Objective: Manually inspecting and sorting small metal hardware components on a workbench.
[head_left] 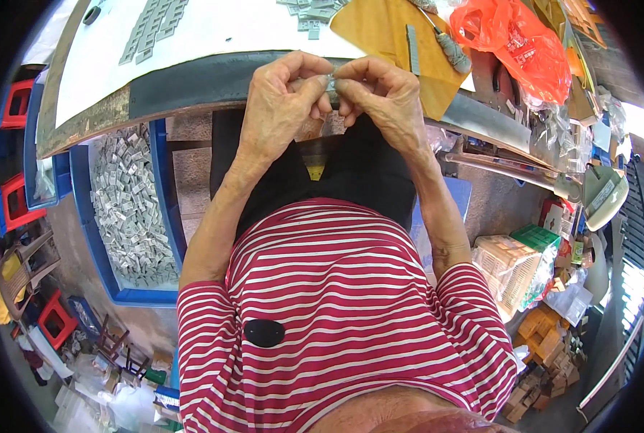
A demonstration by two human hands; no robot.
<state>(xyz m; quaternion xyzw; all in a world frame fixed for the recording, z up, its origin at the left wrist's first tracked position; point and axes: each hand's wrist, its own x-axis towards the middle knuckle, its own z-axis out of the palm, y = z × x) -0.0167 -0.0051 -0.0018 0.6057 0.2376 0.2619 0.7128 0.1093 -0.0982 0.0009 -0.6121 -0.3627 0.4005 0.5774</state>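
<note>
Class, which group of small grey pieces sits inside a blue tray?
The big jumbled heap left of the person's legs; the other groups lie on the table.

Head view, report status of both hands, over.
Left hand and right hand pinching small grey piece. Piece by dark table edge. Wrapped-handle tool lies right, apart from hands.

Two hands, one left hand [273,108] and one right hand [388,101], and one small grey piece [331,85] between them are at the near edge of one bench [185,83]. On the bench lie one brown sheet [372,29], one slim grey strip [413,49], one wrapped-handle tool [453,54], one red plastic bag [506,43] and two groups of grey parts [154,25]. Left of the bench are three red stools [46,307]; below its left part, one large blue crate [138,296] has grey pieces too many to count.
</note>
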